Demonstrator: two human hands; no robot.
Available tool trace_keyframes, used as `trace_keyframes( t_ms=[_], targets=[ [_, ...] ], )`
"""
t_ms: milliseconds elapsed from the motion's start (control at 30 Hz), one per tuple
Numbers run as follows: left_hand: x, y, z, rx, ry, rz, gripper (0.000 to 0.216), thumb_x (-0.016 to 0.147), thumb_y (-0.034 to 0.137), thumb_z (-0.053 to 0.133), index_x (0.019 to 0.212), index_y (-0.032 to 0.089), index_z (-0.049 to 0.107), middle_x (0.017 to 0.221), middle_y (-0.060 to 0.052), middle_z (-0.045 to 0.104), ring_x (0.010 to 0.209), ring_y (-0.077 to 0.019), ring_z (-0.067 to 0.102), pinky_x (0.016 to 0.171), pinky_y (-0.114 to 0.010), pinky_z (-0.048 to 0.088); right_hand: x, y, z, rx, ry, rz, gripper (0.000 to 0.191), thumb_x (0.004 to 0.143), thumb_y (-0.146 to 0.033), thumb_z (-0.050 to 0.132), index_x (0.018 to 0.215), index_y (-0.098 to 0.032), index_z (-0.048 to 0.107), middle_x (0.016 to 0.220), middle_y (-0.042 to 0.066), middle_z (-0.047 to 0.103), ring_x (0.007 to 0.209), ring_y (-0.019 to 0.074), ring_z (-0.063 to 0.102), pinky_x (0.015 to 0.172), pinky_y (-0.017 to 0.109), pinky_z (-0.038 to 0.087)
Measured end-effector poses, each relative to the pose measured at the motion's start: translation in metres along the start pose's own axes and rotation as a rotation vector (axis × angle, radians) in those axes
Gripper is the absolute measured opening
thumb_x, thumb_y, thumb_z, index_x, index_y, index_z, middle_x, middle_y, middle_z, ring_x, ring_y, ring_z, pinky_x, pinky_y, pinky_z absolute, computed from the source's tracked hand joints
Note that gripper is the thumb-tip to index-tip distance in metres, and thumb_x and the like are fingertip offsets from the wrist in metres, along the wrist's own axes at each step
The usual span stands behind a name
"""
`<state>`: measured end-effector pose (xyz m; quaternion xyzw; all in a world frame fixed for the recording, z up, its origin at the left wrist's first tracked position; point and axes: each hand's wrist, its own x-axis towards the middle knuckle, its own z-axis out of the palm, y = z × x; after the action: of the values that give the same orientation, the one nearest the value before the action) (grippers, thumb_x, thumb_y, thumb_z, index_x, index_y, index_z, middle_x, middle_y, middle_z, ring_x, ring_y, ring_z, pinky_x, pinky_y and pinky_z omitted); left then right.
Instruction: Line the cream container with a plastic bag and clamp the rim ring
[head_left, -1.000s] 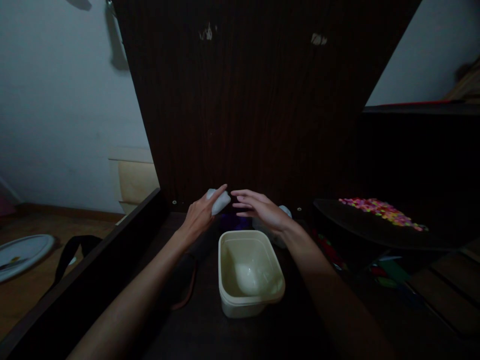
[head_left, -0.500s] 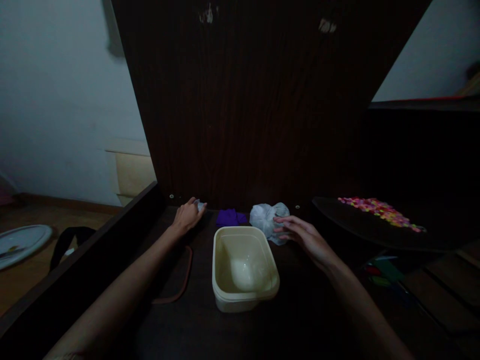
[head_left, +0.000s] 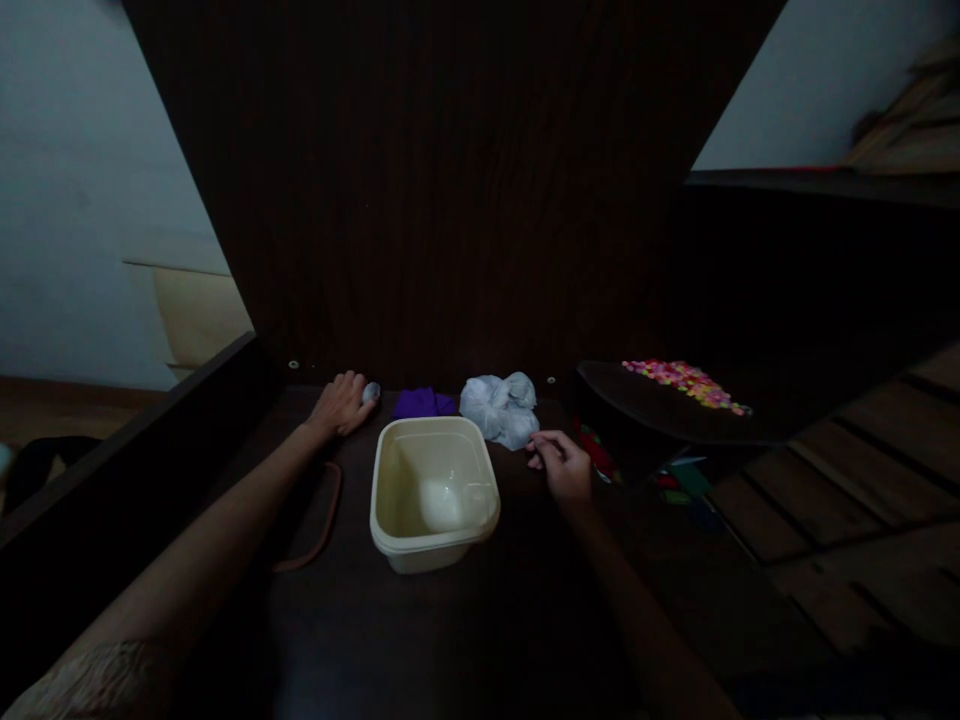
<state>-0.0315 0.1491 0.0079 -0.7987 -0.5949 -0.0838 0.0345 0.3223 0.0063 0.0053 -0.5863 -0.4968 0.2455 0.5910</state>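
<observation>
A cream plastic tub (head_left: 435, 495) with something pale at its bottom stands on the dark table (head_left: 420, 640) between my arms. My left hand (head_left: 341, 403) rests at the far edge of the table with its fingers curled round a small white object (head_left: 370, 392). My right hand (head_left: 566, 467) lies to the right of the tub, fingers curled loosely, just below a crumpled white plastic bag (head_left: 501, 408); whether it grips anything is hidden. A purple cloth (head_left: 421, 402) lies behind the tub, between the white object and the bag.
A tall dark wooden board (head_left: 450, 180) rises behind the table. On the right, a dark tray (head_left: 660, 410) carries several bright beads (head_left: 686, 382). A thin reddish loop (head_left: 319, 525) lies left of the tub. A dark rail (head_left: 135, 450) borders the left side.
My hands were together above the tub, the left holding the white object. They have parted: the left carried it down to the table's far edge, the right dropped beside the bag and curled.
</observation>
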Motion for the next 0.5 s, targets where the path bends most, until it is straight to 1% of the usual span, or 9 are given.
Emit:
trace_keyframes(
  t_ms=[100, 200, 267, 333, 400, 433, 500],
  targets=[
    [-0.008, 0.002, -0.003, 0.01, 0.011, 0.021, 0.046, 0.096, 0.042, 0.037, 0.124, 0.011, 0.055, 0.13, -0.024, 0.055, 0.12, -0.0399, 0.051, 0.102, -0.053, 0.039, -0.004, 0.002, -0.002, -0.037, 0.004, -0.027, 0.024, 0.074, -0.044, 0.063, 0.079, -0.021, 0.068, 0.067, 0.004, 0.07, 0.051, 0.0178, 0.062, 0.052, 0.031, 0.049],
    [-0.018, 0.002, -0.011, 0.009, 0.029, 0.038, 0.051, 0.097, 0.039, 0.032, 0.14, 0.016, 0.047, 0.146, -0.022, 0.045, 0.129, -0.0408, 0.045, 0.104, -0.057, 0.036, -0.008, 0.004, -0.004, -0.067, 0.002, -0.055, 0.021, 0.075, -0.04, 0.061, 0.08, -0.021, 0.068, 0.068, 0.003, 0.07, 0.052, 0.0171, 0.062, 0.053, 0.03, 0.05],
    [-0.027, 0.002, -0.018, -0.012, 0.091, 0.042, 0.055, 0.096, 0.039, 0.034, 0.147, 0.019, 0.04, 0.156, -0.02, 0.036, 0.139, -0.0412, 0.036, 0.109, -0.06, 0.031, -0.01, 0.006, -0.003, -0.087, -0.002, -0.076, 0.02, 0.076, -0.037, 0.059, 0.08, -0.02, 0.069, 0.069, 0.003, 0.07, 0.053, 0.0164, 0.062, 0.053, 0.029, 0.05],
    [-0.036, -0.001, -0.024, -0.05, 0.189, 0.044, 0.061, 0.092, 0.041, 0.042, 0.149, 0.018, 0.037, 0.158, -0.02, 0.033, 0.143, -0.0421, 0.03, 0.112, -0.061, 0.028, -0.011, 0.008, -0.003, -0.109, -0.003, -0.096, 0.02, 0.077, -0.035, 0.057, 0.081, -0.019, 0.069, 0.069, 0.003, 0.07, 0.053, 0.0158, 0.062, 0.053, 0.028, 0.05],
    [-0.046, -0.005, -0.029, -0.077, 0.28, 0.031, 0.063, 0.087, 0.042, 0.049, 0.143, 0.014, 0.043, 0.152, -0.022, 0.038, 0.137, -0.0433, 0.037, 0.11, -0.059, 0.033, -0.012, 0.011, -0.001, -0.13, -0.004, -0.117, 0.021, 0.077, -0.035, 0.056, 0.08, -0.019, 0.069, 0.068, 0.003, 0.069, 0.052, 0.0154, 0.061, 0.052, 0.027, 0.049],
    [-0.051, -0.008, -0.03, -0.078, 0.299, 0.026, 0.061, 0.085, 0.042, 0.051, 0.138, 0.012, 0.049, 0.146, -0.023, 0.043, 0.132, -0.0433, 0.042, 0.107, -0.057, 0.038, -0.013, 0.012, -0.001, -0.14, -0.005, -0.127, 0.022, 0.077, -0.035, 0.056, 0.079, -0.019, 0.069, 0.067, 0.003, 0.069, 0.051, 0.0153, 0.061, 0.051, 0.027, 0.049],
    [-0.059, -0.013, -0.031, -0.083, 0.277, 0.059, 0.049, 0.083, 0.04, 0.051, 0.122, 0.011, 0.059, 0.13, -0.022, 0.054, 0.12, -0.0411, 0.052, 0.1, -0.054, 0.045, -0.013, 0.014, 0.0, -0.16, -0.006, -0.148, 0.023, 0.077, -0.036, 0.055, 0.079, -0.018, 0.069, 0.065, 0.003, 0.068, 0.05, 0.0151, 0.06, 0.049, 0.026, 0.048]
  ],
)
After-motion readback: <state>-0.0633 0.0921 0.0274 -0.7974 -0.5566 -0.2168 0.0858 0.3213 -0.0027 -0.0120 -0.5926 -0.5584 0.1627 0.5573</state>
